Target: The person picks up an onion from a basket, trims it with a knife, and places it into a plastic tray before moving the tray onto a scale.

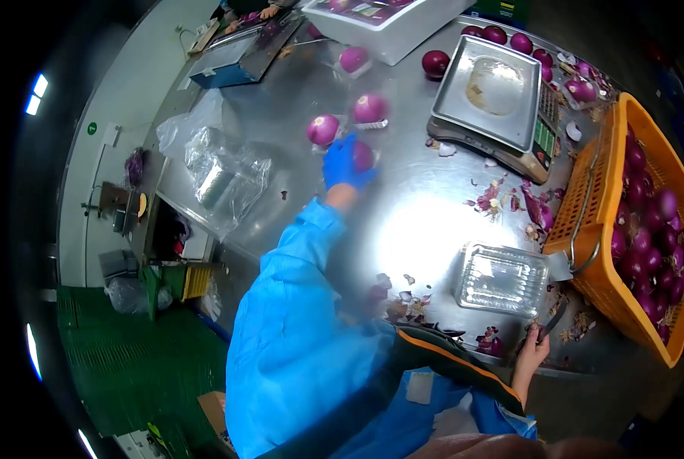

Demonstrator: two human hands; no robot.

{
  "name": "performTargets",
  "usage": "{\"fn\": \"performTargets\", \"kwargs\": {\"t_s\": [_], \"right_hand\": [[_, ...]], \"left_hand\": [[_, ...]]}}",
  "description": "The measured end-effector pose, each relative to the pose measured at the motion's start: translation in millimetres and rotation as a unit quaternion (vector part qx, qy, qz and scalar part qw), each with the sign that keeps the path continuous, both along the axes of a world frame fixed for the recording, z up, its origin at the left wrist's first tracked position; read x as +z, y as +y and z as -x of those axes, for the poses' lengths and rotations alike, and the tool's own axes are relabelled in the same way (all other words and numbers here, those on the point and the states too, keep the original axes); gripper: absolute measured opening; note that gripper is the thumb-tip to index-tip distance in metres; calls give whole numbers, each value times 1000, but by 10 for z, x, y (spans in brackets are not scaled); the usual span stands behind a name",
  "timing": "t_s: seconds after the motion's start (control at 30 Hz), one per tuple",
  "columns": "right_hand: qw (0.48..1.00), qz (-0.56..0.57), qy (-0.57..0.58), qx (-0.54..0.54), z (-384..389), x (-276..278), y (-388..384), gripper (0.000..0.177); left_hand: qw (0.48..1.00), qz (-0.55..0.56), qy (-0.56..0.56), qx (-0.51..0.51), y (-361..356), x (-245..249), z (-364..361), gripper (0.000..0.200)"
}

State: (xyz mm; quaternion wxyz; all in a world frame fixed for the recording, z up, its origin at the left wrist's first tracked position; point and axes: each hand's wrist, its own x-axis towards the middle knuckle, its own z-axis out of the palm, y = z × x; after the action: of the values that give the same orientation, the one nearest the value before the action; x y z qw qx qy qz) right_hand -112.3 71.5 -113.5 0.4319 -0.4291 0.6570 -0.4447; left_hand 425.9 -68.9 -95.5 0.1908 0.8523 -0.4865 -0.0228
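My left hand (343, 165), in a blue glove, reaches to the middle of the metal table with its fingers curled round a peeled red onion (364, 157). Just beyond it, two more peeled onions, one on the left (323, 130) and one on the right (370, 109), sit by a clear plastic tray whose outline is blurred. My bare right hand (533, 350) is low at the table's near edge, closed on a knife (556, 318) with a dark blade. Close to that hand lies a clear plastic tray (502, 280).
An orange crate (584, 195) of unpeeled red onions stands at the right. Behind are a scale (491, 96) and a white foam box (388, 34). Plastic bags (219, 176) lie at the left. Onion skins (491, 200) litter the metal table (311, 218).
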Motion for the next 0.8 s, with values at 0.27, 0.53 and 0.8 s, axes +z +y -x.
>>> {"fn": "performTargets", "kwargs": {"t_s": [0.27, 0.53, 0.8], "right_hand": [[999, -3, 47, -20, -359, -173, -57, 17], [992, -63, 9, -107, -542, -83, 20, 17], [989, -86, 9, -121, -760, 149, 37, 26]], "left_hand": [[998, -44, -15, -39, 496, -346, -58, 84], [980, -64, -173, -75, -18, -452, -732, 70], [976, -64, -206, 9, -668, -562, -1988, 70]]}}
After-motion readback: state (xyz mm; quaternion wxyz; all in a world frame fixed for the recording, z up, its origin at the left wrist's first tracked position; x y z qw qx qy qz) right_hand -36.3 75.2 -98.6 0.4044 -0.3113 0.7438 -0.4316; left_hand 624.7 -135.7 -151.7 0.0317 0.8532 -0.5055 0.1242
